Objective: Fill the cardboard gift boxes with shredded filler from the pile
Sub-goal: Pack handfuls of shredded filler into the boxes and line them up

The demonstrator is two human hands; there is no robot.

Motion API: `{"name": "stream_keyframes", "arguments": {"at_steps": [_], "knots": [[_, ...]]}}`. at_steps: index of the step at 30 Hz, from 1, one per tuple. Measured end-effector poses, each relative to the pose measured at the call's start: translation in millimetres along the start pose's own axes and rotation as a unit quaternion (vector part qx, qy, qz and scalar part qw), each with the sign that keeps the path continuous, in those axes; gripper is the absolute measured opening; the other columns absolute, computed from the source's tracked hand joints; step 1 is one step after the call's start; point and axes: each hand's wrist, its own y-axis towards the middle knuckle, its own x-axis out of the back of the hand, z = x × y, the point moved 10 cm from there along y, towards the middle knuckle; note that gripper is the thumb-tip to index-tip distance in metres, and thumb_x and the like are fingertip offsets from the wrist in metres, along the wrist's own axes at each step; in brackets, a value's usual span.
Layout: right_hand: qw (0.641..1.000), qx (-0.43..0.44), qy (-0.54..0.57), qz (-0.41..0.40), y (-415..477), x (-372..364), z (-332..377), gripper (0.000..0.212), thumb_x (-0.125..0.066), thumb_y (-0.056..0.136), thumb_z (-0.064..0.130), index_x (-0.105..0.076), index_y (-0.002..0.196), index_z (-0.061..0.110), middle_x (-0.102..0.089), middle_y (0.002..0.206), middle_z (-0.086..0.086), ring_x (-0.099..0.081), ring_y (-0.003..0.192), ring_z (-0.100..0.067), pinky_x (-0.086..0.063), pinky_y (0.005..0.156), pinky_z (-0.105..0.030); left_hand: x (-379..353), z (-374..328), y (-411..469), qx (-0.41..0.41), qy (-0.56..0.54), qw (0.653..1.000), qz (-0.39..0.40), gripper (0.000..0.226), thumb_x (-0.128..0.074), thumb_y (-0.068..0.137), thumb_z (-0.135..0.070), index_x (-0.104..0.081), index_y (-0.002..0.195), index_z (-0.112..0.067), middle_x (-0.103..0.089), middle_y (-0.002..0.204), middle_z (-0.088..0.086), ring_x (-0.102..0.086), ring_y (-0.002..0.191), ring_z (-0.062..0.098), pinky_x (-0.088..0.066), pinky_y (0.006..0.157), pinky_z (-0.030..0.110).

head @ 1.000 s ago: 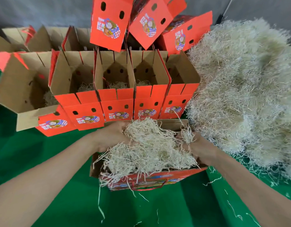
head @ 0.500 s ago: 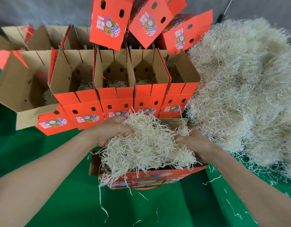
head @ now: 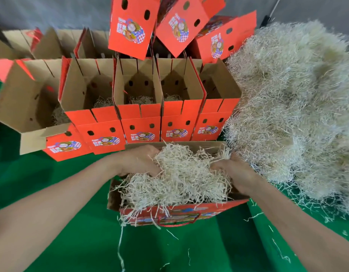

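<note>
Left hand and right hand both clutch shredded filler heaped in the nearest gift box on my green desk, the big pile lying just to its right.

Filler pile right of box row, near box in front.

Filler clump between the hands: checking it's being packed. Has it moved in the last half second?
Yes, downward: the filler clump overlapped the labels on the box row; now it lies below them, in the front box.
</note>
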Motion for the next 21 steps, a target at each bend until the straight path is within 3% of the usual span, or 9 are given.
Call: {"name": "stream_keyframes", "arguments": {"at_steps": [4,6,9,10,11,15,17,19,21], "knots": [[0.999,0.007,-0.005,0.053,-7,-9,1,0.043,-0.065,0.079,0.021,-0.053,0.121,0.015,-0.030,0.147,0.000,-0.022,0.136,-0.017,-0.007,0.114,-0.041,-9,-7,-5,-0.019,-0.033,0.999,0.023,0.028,-0.067,0.080,-0.005,-0.058,0.105,-0.010,-0.061,0.102,-0.001,-0.055,0.087,0.011,-0.042,0.068,0.011],[0.991,0.034,-0.012,0.132,-17,-32,12,0.020,-0.064,0.074,0.035,-0.063,0.093,0.028,-0.050,0.123,0.021,-0.038,0.120,-0.002,-0.021,0.109,-0.029,-10,-7,-3,-0.007,-0.050,0.999,-0.010,0.047,-0.067,0.081,-0.011,-0.047,0.123,-0.003,-0.052,0.109,-0.004,-0.052,0.103,0.013,-0.040,0.072,0.012],[0.990,0.046,-0.059,0.122,-13,-53,15,0.024,-0.074,0.064,0.037,-0.068,0.081,0.021,-0.068,0.101,0.014,-0.058,0.098,-0.003,-0.043,0.086,-0.021,-20,-24,-1,-0.035,-0.100,0.994,-0.005,0.021,-0.067,0.078,-0.005,-0.054,0.087,-0.018,-0.055,0.073,-0.010,-0.051,0.073,0.011,-0.039,0.052,0.011],[0.992,0.054,-0.077,0.087,-8,-54,17,0.023,-0.069,0.073,0.026,-0.069,0.086,0.008,-0.070,0.101,-0.001,-0.063,0.093,-0.018,-0.041,0.094,-0.040,-26,-28,-1,-0.039,-0.131,0.991,0.009,0.022,-0.069,0.075,-0.009,-0.052,0.081,-0.021,-0.055,0.069,-0.010,-0.049,0.069,0.010,-0.039,0.056,0.013],[0.992,0.063,-0.094,0.059,-7,-55,19,0.024,-0.063,0.079,0.016,-0.064,0.089,-0.006,-0.069,0.093,-0.013,-0.063,0.082,-0.029,-0.050,0.077,-0.031,-27,-29,-2,-0.031,-0.157,0.987,0.011,0.022,-0.072,0.070,-0.020,-0.051,0.079,-0.023,-0.054,0.072,-0.009,-0.046,0.070,0.009,-0.037,0.063,0.017],[0.989,0.061,-0.122,0.062,-6,-45,17,0.020,-0.062,0.080,0.005,-0.053,0.062,0.005,-0.051,0.054,-0.001,-0.043,0.048,-0.009,-0.035,0.052,-0.019,-8,-20,-4,-0.010,-0.223,0.974,-0.039,0.020,-0.076,0.057,-0.028,-0.062,0.069,-0.019,-0.054,0.086,-0.015,-0.047,0.086,0.006,-0.030,0.076,0.021],[0.990,0.017,-0.118,0.077,-7,-31,7,0.017,-0.067,0.078,0.010,-0.056,0.090,0.003,-0.059,0.077,-0.002,-0.052,0.062,-0.007,-0.043,0.060,-0.015,7,-11,-7,-0.002,-0.257,0.964,-0.061,0.019,-0.073,0.043,-0.028,-0.065,0.057,-0.019,-0.057,0.080,-0.015,-0.048,0.079,0.006,-0.039,0.080,0.022],[0.994,-0.018,-0.083,0.072,-6,-10,-3,0.078,-0.072,0.076,0.017,-0.026,0.138,0.002,-0.049,0.122,-0.010,-0.053,0.100,-0.018,-0.040,0.092,-0.024,17,-1,-12,0.012,-0.291,0.954,-0.078,0.013,-0.067,0.044,-0.025,-0.062,0.054,-0.020,-0.055,0.077,-0.009,-0.046,0.073,0.005,-0.040,0.083,0.022],[0.997,-0.015,-0.053,0.062,-6,1,-4,0.106,-0.073,0.075,0.017,0.006,0.146,0.008,-0.020,0.150,-0.013,-0.028,0.133,-0.029,-0.021,0.109,-0.037,20,3,-15,0.018,-0.276,0.957,-0.087,0.003,-0.060,0.046,-0.023,-0.062,0.045,-0.022,-0.048,0.087,-0.010,-0.042,0.082,0.004,-0.022,0.085,0.026]]}}
